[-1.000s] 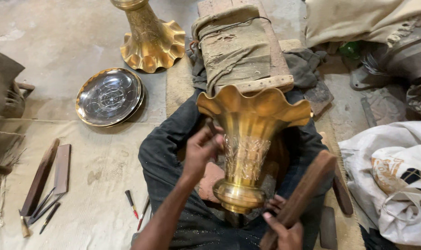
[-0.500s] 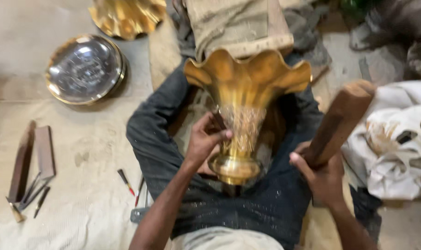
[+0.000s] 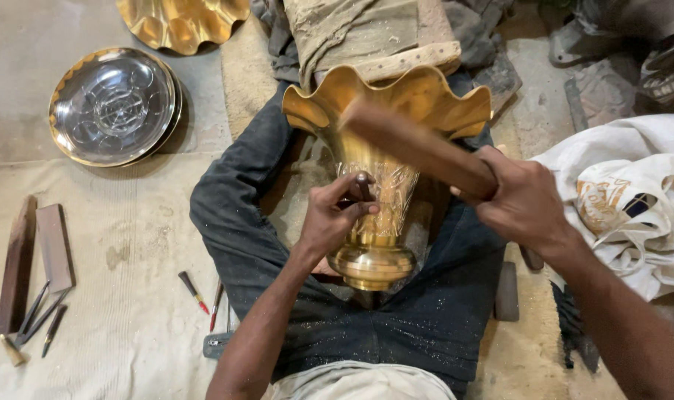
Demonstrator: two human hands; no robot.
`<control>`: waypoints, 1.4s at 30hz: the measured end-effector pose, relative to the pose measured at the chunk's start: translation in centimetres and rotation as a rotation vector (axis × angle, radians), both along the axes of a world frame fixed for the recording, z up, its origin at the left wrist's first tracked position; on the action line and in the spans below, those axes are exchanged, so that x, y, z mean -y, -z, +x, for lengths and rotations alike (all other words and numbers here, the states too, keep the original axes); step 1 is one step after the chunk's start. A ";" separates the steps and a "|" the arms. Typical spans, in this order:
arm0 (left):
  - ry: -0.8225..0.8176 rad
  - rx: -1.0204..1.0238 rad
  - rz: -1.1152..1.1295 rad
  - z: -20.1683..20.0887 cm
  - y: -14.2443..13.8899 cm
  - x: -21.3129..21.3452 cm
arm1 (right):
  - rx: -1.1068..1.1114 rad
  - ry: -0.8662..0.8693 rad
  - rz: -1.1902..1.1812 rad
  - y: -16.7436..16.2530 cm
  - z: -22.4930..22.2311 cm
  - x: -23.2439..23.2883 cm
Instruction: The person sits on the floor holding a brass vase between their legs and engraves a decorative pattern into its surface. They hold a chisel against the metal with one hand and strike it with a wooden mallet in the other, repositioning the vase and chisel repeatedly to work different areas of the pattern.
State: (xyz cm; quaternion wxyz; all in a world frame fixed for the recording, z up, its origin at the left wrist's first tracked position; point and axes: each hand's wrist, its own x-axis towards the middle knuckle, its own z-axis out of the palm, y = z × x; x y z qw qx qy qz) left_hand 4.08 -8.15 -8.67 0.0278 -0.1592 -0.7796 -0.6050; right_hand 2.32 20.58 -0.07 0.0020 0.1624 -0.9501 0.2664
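**Brass vase braced in my lap, punch and mallet on it**

The tall fluted brass vase (image 3: 377, 185) lies along my dark-trousered legs (image 3: 233, 222), foot toward me, scalloped mouth at twelve o'clock. It looks heavy, rigid, slick; I'd judge the narrow neck the surest hold. My left hand (image 3: 333, 218) pinches a small dark metal punch (image 3: 363, 185) against its engraved waist. My right hand (image 3: 522, 200) is clenched around a long brown wooden mallet (image 3: 418, 148). A round silver embossed plate (image 3: 113, 105) rests at ten o'clock.

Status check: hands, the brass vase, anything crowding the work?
Left hand pinches a small punch against the brass vase. Right hand grips a wooden mallet, over the punch. Vase lies across the lap; white cloth bundle close at right.
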 end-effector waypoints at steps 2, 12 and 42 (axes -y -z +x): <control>-0.011 -0.024 -0.040 0.1 -0.1 -0.2 | -0.035 -0.036 0.225 -0.3 -1.0 0.1; -0.056 -0.116 -0.088 0.1 0.1 -0.9 | 0.172 -0.167 0.348 -1.7 -4.5 1.4; -0.334 0.127 0.009 2.7 -0.5 -3.5 | 0.143 -0.166 0.599 -4.8 -4.2 2.8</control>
